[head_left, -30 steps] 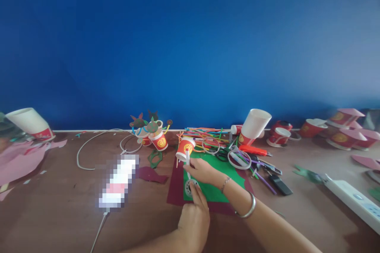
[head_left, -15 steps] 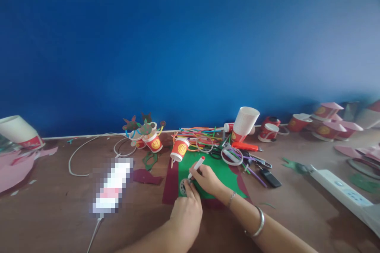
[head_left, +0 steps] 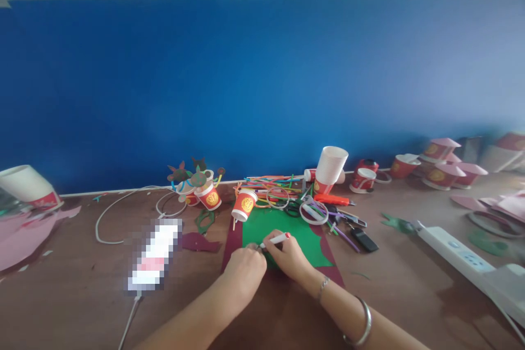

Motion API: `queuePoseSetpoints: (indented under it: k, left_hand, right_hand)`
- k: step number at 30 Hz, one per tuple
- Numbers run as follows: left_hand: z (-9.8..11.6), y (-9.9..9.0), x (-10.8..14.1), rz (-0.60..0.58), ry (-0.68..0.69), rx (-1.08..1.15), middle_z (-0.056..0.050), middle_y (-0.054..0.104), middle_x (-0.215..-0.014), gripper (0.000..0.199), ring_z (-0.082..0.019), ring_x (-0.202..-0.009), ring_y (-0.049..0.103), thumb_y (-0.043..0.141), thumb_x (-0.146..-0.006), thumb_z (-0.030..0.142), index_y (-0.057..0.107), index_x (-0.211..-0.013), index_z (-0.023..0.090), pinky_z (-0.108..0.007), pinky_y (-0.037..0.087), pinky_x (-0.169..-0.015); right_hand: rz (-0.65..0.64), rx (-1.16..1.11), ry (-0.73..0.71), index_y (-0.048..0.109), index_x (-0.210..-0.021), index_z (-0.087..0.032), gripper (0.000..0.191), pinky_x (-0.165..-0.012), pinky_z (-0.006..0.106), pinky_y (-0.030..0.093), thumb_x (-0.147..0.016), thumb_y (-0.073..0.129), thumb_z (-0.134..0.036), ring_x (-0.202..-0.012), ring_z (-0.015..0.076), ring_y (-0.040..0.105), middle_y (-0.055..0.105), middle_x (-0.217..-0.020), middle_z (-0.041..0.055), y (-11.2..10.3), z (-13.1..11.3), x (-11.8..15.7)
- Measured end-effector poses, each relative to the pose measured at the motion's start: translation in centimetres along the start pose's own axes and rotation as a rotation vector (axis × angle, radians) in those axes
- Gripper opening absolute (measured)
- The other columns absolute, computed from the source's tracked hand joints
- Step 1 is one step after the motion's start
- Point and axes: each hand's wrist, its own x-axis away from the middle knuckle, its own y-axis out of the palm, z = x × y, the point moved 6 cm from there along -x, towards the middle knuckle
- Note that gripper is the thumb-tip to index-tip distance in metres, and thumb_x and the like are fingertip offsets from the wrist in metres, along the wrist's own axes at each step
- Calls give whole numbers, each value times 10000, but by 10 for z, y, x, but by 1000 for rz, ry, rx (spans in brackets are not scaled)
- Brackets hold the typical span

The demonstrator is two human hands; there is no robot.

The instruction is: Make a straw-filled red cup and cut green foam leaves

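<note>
My right hand (head_left: 289, 257) grips a white marker (head_left: 279, 239) with a red end. The marker lies at a low slant, its dark tip pointing left beside my left hand. My left hand (head_left: 248, 269) is curled with its knuckles up, over the left part of a green paper sheet (head_left: 283, 224). A small greyish edge shows at its fingertips; what lies under them is mostly hidden. Beneath the green sheet is a dark red sheet (head_left: 232, 240). A red and white paper cup (head_left: 245, 205) lies tilted at the sheets' upper left corner.
Several coloured sticks (head_left: 274, 183), a stack of cups (head_left: 331, 169), an orange cutter (head_left: 332, 199) and a tape ring (head_left: 314, 212) lie behind the sheets. A power strip (head_left: 455, 251) is at right; a blurred-out phone (head_left: 156, 254) with its cable is at left.
My left hand has curled and shifted left, covering the round, dotted disc its fingers pressed on. The marker in my right hand has tipped lower, toward the right. The view has shifted slightly.
</note>
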Motion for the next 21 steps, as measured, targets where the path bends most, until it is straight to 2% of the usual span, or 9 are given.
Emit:
queuePoseSetpoints:
  k: [3, 9, 14, 21]
  left_hand:
    - [-5, -2, -3, -41, 64, 7, -148, 674, -784, 256, -245, -723, 672, 444, -771, -24, 642, -890, 85, -308, 526, -577]
    - [-12, -2, -8, 11, 195, -44, -127, 684, -686, 178, -255, -691, 672, 514, -728, -4, 646, -732, 115, -319, 515, -585]
    - [-12, -5, -10, 37, 240, -84, -120, 687, -660, 181, -260, -678, 672, 523, -714, 3, 657, -710, 124, -316, 508, -565]
    - [-13, -17, -12, 42, 272, -54, -101, 693, -660, 173, -253, -669, 670, 532, -689, 35, 661, -644, 141, -292, 493, -550]
  right_hand:
    - [8, -1, -3, 592, -675, -156, 195, -563, 231, 401, -786, 468, -258, -630, 152, 557, 626, -679, 33, -3, -2, 7]
    - [15, 16, -4, 631, -687, -154, 179, -529, 217, 377, -764, 489, -229, -598, 143, 543, 642, -658, 33, -4, -3, 19]
    - [7, 95, -29, 640, -706, -157, 193, -526, 214, 361, -777, 467, -208, -590, 138, 549, 649, -659, 29, -3, -7, 27]
    - [-9, 290, -148, 617, -719, -150, 164, -576, 223, 371, -780, 466, -164, -621, 142, 546, 623, -672, 41, 3, -18, 43]
